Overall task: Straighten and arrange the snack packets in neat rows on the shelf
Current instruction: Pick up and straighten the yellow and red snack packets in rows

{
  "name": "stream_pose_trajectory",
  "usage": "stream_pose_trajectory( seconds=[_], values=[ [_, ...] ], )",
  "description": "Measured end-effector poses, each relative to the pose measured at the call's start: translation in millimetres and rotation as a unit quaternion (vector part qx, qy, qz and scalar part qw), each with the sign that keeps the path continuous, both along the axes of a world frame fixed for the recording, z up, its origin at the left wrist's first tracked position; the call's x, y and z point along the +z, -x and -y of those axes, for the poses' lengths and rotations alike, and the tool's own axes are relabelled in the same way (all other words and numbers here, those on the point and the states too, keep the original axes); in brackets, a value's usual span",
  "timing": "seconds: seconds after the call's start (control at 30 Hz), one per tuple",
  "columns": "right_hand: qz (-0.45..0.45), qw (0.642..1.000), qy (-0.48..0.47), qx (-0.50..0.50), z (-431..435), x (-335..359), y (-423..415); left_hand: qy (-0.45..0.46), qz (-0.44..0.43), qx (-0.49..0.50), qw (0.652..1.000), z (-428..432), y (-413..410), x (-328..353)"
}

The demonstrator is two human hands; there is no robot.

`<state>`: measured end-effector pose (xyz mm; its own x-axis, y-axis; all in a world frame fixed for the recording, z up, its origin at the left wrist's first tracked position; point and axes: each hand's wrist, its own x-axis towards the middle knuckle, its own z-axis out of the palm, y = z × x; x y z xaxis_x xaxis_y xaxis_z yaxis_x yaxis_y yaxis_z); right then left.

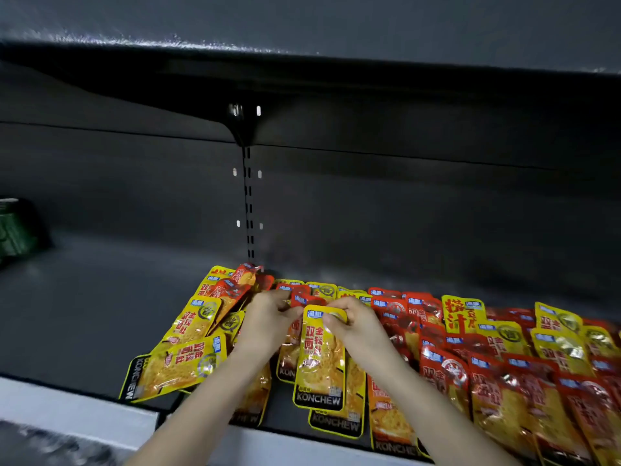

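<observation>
A glossy yellow foil snack packet (321, 361), black-banded at the bottom, hangs upright over jumbled yellow and red packets (504, 381) on the dark shelf (100, 314); the left hand (268, 319) and right hand (358, 326) each hold its top edge in a pinching grip. Bare shelf lies open leftward; the lowest packets reach its front edge.

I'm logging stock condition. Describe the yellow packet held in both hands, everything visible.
The yellow packet is a glossy, foil-like pouch with a blue logo on top, red characters, what looks like a clear window showing golden snack, and a black bottom band reading KONCHEW. It lies lengthwise, top toward the back of the shelf, over other packets. The left hand and right hand pinch its top corners.
</observation>
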<state>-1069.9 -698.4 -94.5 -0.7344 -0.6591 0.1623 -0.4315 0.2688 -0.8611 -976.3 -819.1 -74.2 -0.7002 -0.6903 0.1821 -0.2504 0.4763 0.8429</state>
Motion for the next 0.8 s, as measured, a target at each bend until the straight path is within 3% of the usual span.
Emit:
stream_pose_trajectory(
  seconds=[0.1, 0.47, 0.8],
  values=[
    [-0.006, 1.000, -0.019, 0.010, -1.6, 3.1, -1.3, -0.041, -0.047, 0.029, 0.998, 13.6, -1.4, 5.8],
    [-0.024, 0.998, -0.036, 0.039, 21.8, 5.8, -12.0, -0.009, -0.188, 0.091, 0.978, 42.4, -14.7, 18.7],
    [-0.277, 0.950, -0.144, -0.003, 22.7, -4.5, -10.4, -0.037, -0.271, 0.098, 0.957, 41.3, -22.0, 28.2]
  ],
)
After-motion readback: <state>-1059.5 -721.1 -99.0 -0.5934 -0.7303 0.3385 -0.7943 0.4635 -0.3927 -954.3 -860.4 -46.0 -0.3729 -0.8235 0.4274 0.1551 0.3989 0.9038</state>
